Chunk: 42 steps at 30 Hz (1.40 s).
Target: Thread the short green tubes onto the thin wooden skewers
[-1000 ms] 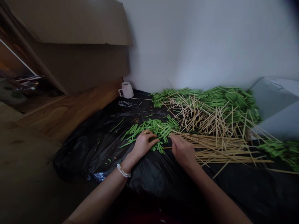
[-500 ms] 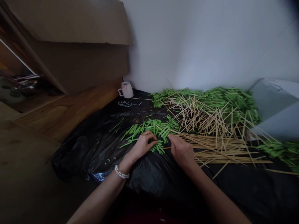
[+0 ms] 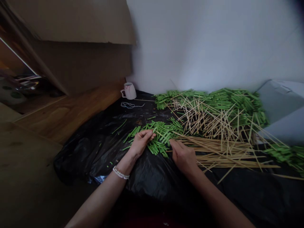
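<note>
My left hand [image 3: 142, 143], with a beaded bracelet [image 3: 120, 173] on its wrist, pinches a short cut green stem piece [image 3: 154, 130] between thumb and fingertips. It is over a loose pile of cut green stem pieces [image 3: 163, 131]. Just right of that pile, my right hand [image 3: 184, 155] is closed with thumb and forefinger together on a thin bamboo skewer [image 3: 160, 134], whose pale end points toward the left fingertips. Whether its tip has entered the stem piece is too small to tell. Beside the right hand, many loose bamboo skewers [image 3: 223, 147] lie sideways.
Black plastic sheeting [image 3: 95, 142] covers the work surface. Along the wall, green pieces threaded on skewers form a heap [image 3: 242, 101], their bare ends [image 3: 197, 117] crossing toward me. A white mug [image 3: 129, 91] and a loop of string [image 3: 129, 105] are at the back left, near a cardboard box [image 3: 83, 60].
My left hand has lifted slightly and turned, and a green stem piece now shows in its fingertips. My right hand has shifted slightly left, with the skewer end now visible between the hands.
</note>
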Each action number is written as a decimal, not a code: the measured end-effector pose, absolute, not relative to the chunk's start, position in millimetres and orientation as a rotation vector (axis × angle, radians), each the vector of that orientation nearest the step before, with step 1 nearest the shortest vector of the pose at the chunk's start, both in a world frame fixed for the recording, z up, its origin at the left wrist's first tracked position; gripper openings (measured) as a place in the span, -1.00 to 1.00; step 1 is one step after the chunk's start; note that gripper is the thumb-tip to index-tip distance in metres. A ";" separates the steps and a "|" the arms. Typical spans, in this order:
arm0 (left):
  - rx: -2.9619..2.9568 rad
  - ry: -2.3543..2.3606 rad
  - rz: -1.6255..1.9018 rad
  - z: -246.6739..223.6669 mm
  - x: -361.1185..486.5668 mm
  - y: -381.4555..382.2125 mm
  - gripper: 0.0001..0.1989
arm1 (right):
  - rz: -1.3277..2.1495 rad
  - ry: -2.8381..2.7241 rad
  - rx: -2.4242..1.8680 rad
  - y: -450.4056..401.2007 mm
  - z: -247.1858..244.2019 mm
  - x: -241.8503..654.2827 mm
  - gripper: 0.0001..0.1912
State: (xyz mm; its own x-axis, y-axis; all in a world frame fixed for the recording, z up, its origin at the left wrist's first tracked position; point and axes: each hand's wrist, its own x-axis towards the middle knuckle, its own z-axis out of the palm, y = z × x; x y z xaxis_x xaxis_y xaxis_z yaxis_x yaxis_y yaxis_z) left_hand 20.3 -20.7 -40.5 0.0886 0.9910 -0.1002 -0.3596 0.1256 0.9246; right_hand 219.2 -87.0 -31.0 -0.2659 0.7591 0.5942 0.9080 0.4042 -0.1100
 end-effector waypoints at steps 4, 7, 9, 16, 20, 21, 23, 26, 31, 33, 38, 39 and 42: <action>0.820 0.865 1.212 -37.2 21.9 -22.3 -0.71 | -0.355 -2.120 -1.423 -89.0 -31.5 216.0 -0.66; 0.817 0.858 1.213 -35.6 21.9 -22.7 -0.72 | -0.358 -2.122 -1.427 -89.1 -32.0 215.6 -0.66; 0.812 0.851 1.214 -36.0 21.7 -22.5 -0.72 | -0.360 -2.126 -1.429 -88.8 -32.4 215.8 -0.66; 0.799 0.854 1.228 -36.6 21.8 -22.8 -0.72 | -0.364 -2.138 -1.442 -88.2 -34.5 215.9 -0.67; 0.825 0.872 1.219 -34.7 21.8 -23.4 -0.72 | -0.383 -2.131 -1.431 -88.2 -34.9 215.6 -0.67; 0.834 0.878 1.221 -34.5 21.9 -23.5 -0.72 | -0.384 -2.131 -1.434 -88.3 -35.0 215.5 -0.67; 0.870 0.894 1.225 -34.7 22.3 -24.0 -0.72 | -0.381 -2.142 -1.448 -88.6 -35.2 215.1 -0.67; 0.958 0.923 1.214 -36.0 23.1 -24.9 -0.72 | -0.367 -2.166 -1.474 -89.1 -35.6 214.8 -0.66; 0.959 0.924 1.213 -36.4 23.5 -25.3 -0.73 | -0.350 -2.169 -1.473 -89.0 -34.5 214.2 -0.66; 0.910 0.915 1.235 -35.1 23.5 -25.1 -0.72 | -0.354 -2.157 -1.473 -88.9 -33.9 214.0 -0.66; 0.818 0.904 1.229 -31.3 23.5 -24.8 -0.71 | -0.351 -2.150 -1.460 -89.0 -35.4 214.0 -0.66; 0.811 0.905 1.216 -30.7 23.5 -25.0 -0.71 | -0.347 -2.150 -1.455 -89.0 -36.2 214.1 -0.66; 0.821 0.901 1.174 -29.3 23.8 -26.5 -0.71 | -0.329 -2.148 -1.457 -89.2 -38.0 213.9 -0.66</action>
State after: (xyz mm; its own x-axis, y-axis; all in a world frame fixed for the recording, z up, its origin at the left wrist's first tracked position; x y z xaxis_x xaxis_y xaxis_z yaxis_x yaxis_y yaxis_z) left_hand 23.8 -26.5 -29.3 0.1428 0.9781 -0.1513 -0.3994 0.1968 0.8954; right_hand 213.9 -89.2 -38.0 -0.2868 0.7899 0.5421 0.9158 0.3921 -0.0868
